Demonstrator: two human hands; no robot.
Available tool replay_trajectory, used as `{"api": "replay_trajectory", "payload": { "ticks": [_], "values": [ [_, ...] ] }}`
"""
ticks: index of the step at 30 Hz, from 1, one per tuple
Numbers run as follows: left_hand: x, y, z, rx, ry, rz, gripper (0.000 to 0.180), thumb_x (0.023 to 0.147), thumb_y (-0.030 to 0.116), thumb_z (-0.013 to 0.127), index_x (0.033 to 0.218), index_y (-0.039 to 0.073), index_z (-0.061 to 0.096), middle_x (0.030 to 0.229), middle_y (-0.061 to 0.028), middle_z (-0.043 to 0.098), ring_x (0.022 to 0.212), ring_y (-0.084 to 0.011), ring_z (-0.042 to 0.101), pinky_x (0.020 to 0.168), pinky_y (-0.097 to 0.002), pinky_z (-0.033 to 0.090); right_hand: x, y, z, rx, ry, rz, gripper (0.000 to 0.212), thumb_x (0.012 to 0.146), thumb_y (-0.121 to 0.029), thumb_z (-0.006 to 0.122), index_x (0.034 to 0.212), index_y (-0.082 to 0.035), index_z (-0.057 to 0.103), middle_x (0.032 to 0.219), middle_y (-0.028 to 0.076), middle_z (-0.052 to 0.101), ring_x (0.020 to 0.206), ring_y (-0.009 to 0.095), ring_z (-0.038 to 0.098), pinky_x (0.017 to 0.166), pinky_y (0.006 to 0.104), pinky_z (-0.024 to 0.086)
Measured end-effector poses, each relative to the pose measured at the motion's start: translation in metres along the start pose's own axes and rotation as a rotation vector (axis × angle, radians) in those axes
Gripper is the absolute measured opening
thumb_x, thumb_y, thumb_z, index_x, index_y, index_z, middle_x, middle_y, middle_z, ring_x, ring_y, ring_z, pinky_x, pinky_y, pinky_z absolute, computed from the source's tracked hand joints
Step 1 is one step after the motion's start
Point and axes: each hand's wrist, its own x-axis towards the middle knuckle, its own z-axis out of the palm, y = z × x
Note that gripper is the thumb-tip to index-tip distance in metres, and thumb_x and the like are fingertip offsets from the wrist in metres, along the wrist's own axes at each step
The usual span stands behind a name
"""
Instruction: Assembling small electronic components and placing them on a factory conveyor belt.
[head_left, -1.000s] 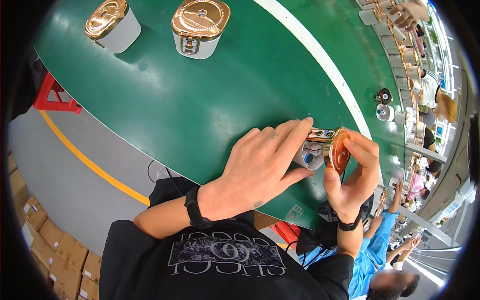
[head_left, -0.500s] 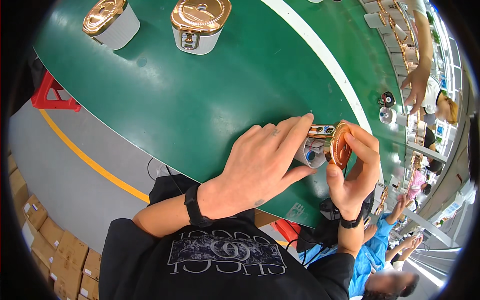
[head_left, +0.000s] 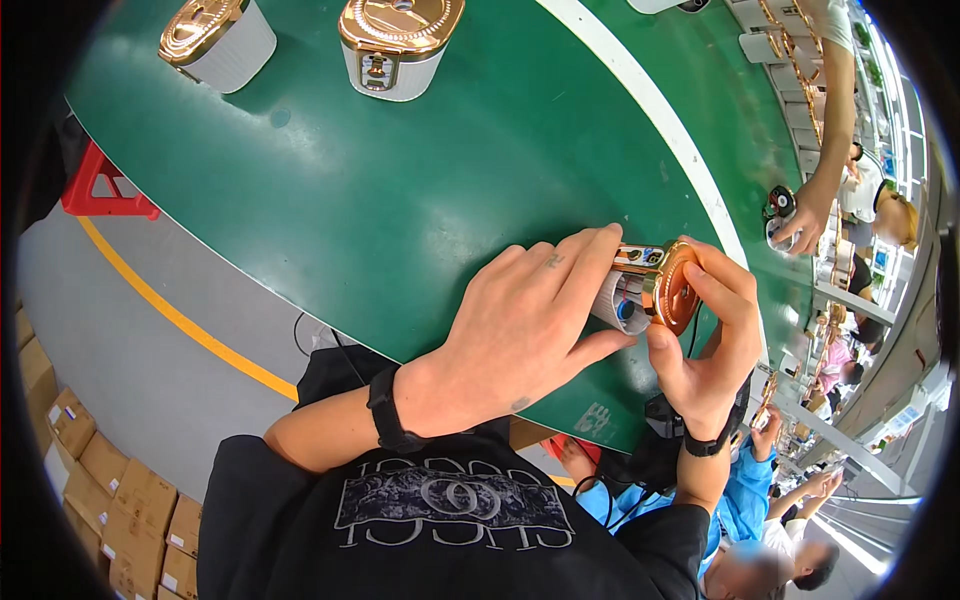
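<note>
My left hand (head_left: 530, 325) is wrapped round a white ribbed housing (head_left: 606, 305), which lies tilted on its side on the green table (head_left: 330, 220). My right hand (head_left: 712, 340) grips a shiny copper-gold lid (head_left: 677, 290) between thumb and fingers at the housing's mouth. A gap between the two shows a blue round part (head_left: 625, 309) and thin wires inside. A gold-rimmed panel (head_left: 638, 257) runs along the upper side. The fingers of my left hand partly hide the housing.
Two finished-looking white containers with gold lids (head_left: 220, 45) (head_left: 400, 50) stand at the far left. Across the white stripe, a co-worker's hand (head_left: 808, 215) reaches a small white housing (head_left: 780, 235). A red stool (head_left: 105, 185) and cardboard boxes (head_left: 140, 510) stand left. Another person in blue (head_left: 740, 500) is at right.
My hands keep almost the same hold, with the lid nearly unmoved. The co-worker's hand across the table has come down onto the small housing. The person in blue has shifted their arms.
</note>
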Motion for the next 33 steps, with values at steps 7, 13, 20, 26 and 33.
{"api": "replay_trajectory", "payload": {
  "ticks": [7,13,20,26,33],
  "values": [
    [0.000,0.002,0.001,0.010,-0.010,-0.001,0.084,0.084,0.037,0.084,0.149,-0.004,0.048,0.134,-0.0202,0.065,0.107,-0.0329,0.069,0.089,-0.0421,0.054,0.000,0.001,-0.002,-0.003,-0.009,0.003,0.052,0.095,-0.035,0.079,0.127,0.002,0.061,0.132,0.027,0.065,0.120,0.038,0.067,0.101,0.0451,0.054],
    [0.001,0.005,0.004,0.012,-0.033,-0.020,0.086,0.085,0.037,0.084,0.150,-0.004,0.047,0.135,-0.0201,0.065,0.106,-0.0329,0.069,0.088,-0.0420,0.054,0.000,0.004,-0.003,-0.013,-0.020,-0.062,0.056,0.083,-0.016,0.087,0.129,0.000,0.060,0.132,0.027,0.063,0.119,0.040,0.069,0.094,0.0441,0.060],
    [-0.004,0.007,0.011,0.010,0.003,0.014,0.087,0.083,0.036,0.085,0.150,-0.005,0.047,0.133,-0.0202,0.065,0.103,-0.0322,0.069,0.087,-0.0420,0.054,-0.011,0.004,-0.003,-0.023,-0.008,-0.006,0.052,0.096,-0.035,0.077,0.128,0.002,0.059,0.132,0.027,0.064,0.120,0.039,0.067,0.102,0.0461,0.053],
    [-0.002,0.009,0.009,0.015,-0.018,-0.015,0.087,0.080,0.033,0.088,0.148,-0.004,0.049,0.132,-0.0197,0.066,0.104,-0.0315,0.070,0.087,-0.0411,0.055,-0.014,0.012,-0.006,0.047,0.127,-0.080,0.055,0.087,-0.025,0.084,0.128,0.001,0.059,0.127,0.026,0.064,0.115,0.041,0.070,0.093,0.0444,0.060],
    [0.000,0.007,0.009,-0.004,0.006,-0.002,0.087,0.077,0.030,0.090,0.147,-0.004,0.050,0.131,-0.0191,0.067,0.106,-0.0313,0.070,0.086,-0.0406,0.055,-0.011,0.011,-0.009,-0.004,0.086,-0.070,0.055,0.087,-0.029,0.084,0.126,0.002,0.059,0.126,0.026,0.064,0.113,0.040,0.071,0.091,0.0444,0.060]
  ]
}}
